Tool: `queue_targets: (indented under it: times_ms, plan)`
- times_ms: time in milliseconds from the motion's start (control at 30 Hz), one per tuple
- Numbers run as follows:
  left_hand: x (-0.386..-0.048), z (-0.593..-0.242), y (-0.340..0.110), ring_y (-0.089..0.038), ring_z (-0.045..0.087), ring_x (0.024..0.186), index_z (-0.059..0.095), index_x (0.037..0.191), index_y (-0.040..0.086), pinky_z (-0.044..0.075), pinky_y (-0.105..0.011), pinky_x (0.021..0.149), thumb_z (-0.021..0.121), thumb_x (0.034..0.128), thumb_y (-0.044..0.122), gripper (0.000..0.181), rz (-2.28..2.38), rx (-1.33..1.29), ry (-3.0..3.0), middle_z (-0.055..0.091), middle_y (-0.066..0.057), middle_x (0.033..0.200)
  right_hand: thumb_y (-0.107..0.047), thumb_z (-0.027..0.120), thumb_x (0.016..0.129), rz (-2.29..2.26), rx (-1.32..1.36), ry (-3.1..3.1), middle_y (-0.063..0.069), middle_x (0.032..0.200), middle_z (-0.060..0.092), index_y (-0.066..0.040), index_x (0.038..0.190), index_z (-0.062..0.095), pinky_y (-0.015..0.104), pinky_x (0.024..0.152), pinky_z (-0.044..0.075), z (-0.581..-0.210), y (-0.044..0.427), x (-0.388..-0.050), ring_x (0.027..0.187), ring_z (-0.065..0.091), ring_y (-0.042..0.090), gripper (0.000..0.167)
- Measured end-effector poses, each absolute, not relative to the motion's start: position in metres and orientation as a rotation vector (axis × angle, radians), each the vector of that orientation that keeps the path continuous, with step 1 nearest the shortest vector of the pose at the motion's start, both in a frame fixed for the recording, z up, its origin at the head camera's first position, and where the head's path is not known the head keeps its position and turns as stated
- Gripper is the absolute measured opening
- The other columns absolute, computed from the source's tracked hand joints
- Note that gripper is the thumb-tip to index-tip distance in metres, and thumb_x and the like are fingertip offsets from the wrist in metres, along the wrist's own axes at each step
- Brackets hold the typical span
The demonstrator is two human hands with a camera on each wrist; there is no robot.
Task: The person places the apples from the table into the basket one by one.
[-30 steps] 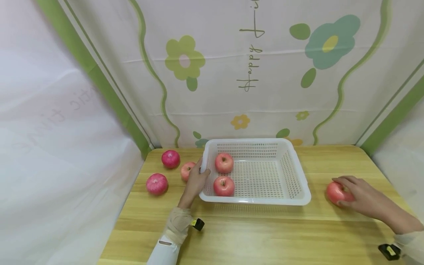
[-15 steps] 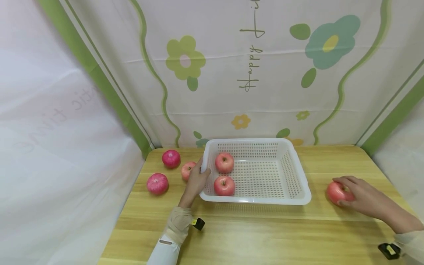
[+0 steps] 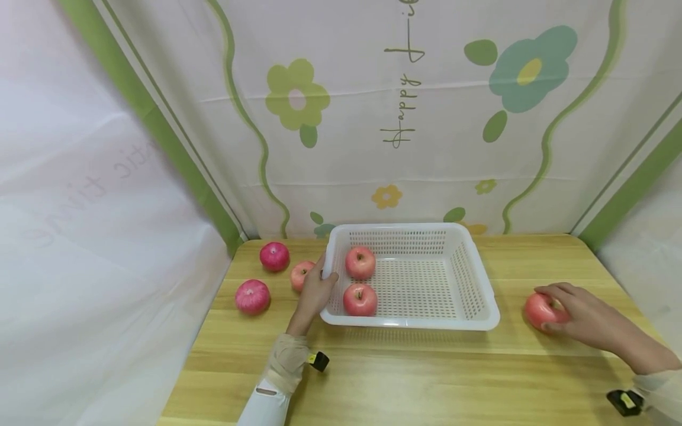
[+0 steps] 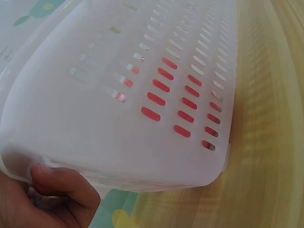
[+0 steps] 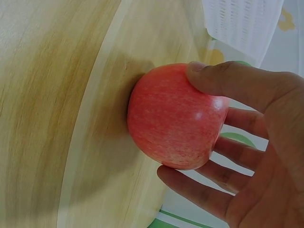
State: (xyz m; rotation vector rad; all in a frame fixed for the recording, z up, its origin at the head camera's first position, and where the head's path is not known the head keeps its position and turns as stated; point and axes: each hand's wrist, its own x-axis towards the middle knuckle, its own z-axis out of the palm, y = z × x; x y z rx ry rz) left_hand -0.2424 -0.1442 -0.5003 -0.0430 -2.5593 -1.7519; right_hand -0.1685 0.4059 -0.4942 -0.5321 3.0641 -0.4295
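Observation:
A white plastic basket with slotted walls stands at the middle of the table, two red apples inside against its left side. Its left rim is gripped by my left hand, fingers curled under the edge; the left wrist view shows the curled fingers at the basket's corner. To the right, my right hand holds another red apple on the table. Seen from the right wrist, thumb and fingers curve round that apple, which touches the wood.
Left of the basket, partly behind my left hand, sits one more apple. Two dark pink, ribbed round objects lie further left on the wooden table. A white curtain with printed flowers hangs behind the table.

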Motion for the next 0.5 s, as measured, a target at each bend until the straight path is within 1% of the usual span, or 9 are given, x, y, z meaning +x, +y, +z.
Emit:
queue_targets:
  times_ms: [267,500]
  plan:
    - [-0.242,-0.500,-0.144,-0.047,0.071,0.116,0.039,0.166,0.012,0.066,-0.054,0.085,0.059,0.0998,0.010,0.069,-1.750,-0.063,-2.553,0.063,-0.033,0.142,-0.035,0.094,0.078,-0.436,-0.568,3.076,0.033,0.131,0.064,0.004,0.135,0.064,0.067,0.086,0.056,-0.490,0.405,-0.170,0.115,0.063,0.054,0.075]
    - [-0.242,-0.501,-0.146,-0.047,0.071,0.116,0.039,0.166,0.012,0.066,-0.054,0.084,0.058,0.0996,0.009,0.069,-1.759,-0.095,-2.545,0.064,-0.033,0.140,-0.036,0.096,0.075,-0.398,-0.607,3.126,0.034,0.129,0.065,0.004,0.133,0.066,0.069,0.085,0.055,-0.483,0.403,-0.174,0.113,0.063,0.056,0.076]
